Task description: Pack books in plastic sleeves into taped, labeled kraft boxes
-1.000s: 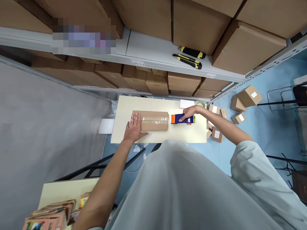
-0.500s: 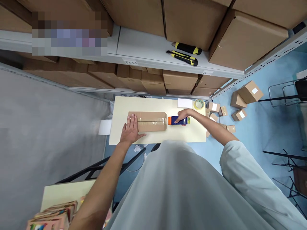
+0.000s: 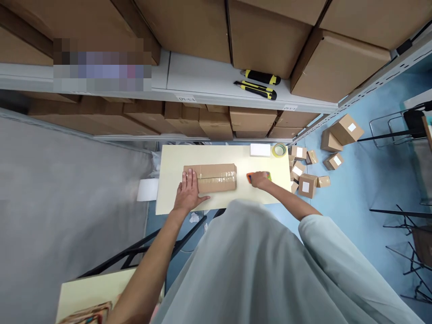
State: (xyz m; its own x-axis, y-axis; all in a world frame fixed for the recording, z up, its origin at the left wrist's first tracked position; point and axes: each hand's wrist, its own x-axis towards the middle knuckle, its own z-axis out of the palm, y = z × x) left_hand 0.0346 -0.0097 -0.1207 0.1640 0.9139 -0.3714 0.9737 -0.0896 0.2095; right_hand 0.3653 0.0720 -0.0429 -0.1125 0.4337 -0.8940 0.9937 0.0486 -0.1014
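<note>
A long cardboard box (image 3: 216, 173) lies flat on the pale yellow table, shiny clear tape running along its middle seam. Over the box's left end my left hand (image 3: 188, 193) lies flat, fingers on the top face and thumb stretched out along the near side. My right hand (image 3: 259, 179) is wrapped round a tape dispenser (image 3: 249, 177), just right of the box and apart from it. Orange shows at the dispenser's left end and green-yellow at its right; the hand hides most of its body.
On the table (image 3: 172, 155), a white box (image 3: 260, 150) and a tape roll (image 3: 279, 150) sit at the back right. Two utility knives (image 3: 258, 85) lie on the shelf above, before large cartons (image 3: 266, 45). Small parcels (image 3: 307, 185) are on the floor to the right.
My right hand has turned with the tape dispenser, now covering more of it, and sits slightly further from the box. My left hand stays on the box. The view has tilted up slightly.
</note>
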